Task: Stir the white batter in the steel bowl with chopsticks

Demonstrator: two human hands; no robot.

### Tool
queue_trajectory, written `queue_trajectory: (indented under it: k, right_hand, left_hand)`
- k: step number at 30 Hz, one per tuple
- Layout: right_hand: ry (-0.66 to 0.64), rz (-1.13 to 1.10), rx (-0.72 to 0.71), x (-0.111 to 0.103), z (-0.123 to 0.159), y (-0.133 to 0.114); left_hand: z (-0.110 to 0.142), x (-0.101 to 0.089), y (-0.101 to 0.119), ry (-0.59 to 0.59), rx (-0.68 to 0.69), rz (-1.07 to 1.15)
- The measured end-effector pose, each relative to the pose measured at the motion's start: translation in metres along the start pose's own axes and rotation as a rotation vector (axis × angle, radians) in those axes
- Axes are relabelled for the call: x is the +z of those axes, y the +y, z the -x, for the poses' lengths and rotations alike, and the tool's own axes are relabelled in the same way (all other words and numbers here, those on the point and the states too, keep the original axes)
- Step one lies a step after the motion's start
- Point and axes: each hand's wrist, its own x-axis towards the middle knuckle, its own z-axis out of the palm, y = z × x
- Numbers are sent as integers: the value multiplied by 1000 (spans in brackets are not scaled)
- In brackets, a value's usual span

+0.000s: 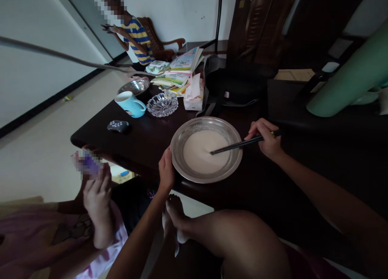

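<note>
A wide metal bowl (177, 165) stands near the front edge of the dark table, with a pale, creamy batter (201, 151) in it. My left hand (166, 170) grips the bowl's left rim, its thumb hidden from clear view. Dark chopsticks (245, 142) are pinched in my right hand (266, 138), just right of the bowl. They slant down to the left over the rim, and their tips dip into the batter, where the surface shows a small swirl.
Behind the bowl are a tissue pack (194, 97), a glass dish (162, 105), a light-blue mug (131, 104), another metal bowl (136, 87) and booklets (178, 70). A green cylinder (342, 77) leans at right. One person (136, 36) is at the back, another (98, 202) close on my left.
</note>
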Motion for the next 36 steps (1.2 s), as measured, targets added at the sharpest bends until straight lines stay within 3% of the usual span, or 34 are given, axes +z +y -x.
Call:
queue_trajectory:
  k: [4,6,9,14,18,19,23,24,29,33,34,36]
  right_hand:
    - [-215,155,-17,3,1,-3]
    - [-129,169,-44,3,0,-3]
    - [30,10,-14,2,0,-2]
    - [-176,122,-28,5,3,-1]
    - [78,77,-82,4,2,2]
    - [83,37,-69,3,2,2]
    - [-166,90,-48,6,3,0]
    - [-178,131,-61,6,3,-1]
    - [66,20,-34,4,2,-1]
    - [-150,81,-36,5,2,-3]
    - [-166,128,-55,5,2,-3]
    - [-82,153,-82,5,1,-4]
  left_hand:
    - [0,0,2,2,18,-14]
    - [-1,0,1,2,19,-22]
    - [0,-1,0,-4,18,-14]
    - [-1,-1,-1,3,23,3]
    - [-1,0,-2,1,20,-1]
    - [-1,0,-2,1,21,-3]
    - [-1,0,-3,8,20,3]
    - [-1,0,-3,10,21,3]
    - [-1,0,-2,-5,38,-9]
    - [-1,0,-2,9,30,-11]
    - [-1,0,-2,14,26,-18]
    - [-1,0,-2,16,24,-30]
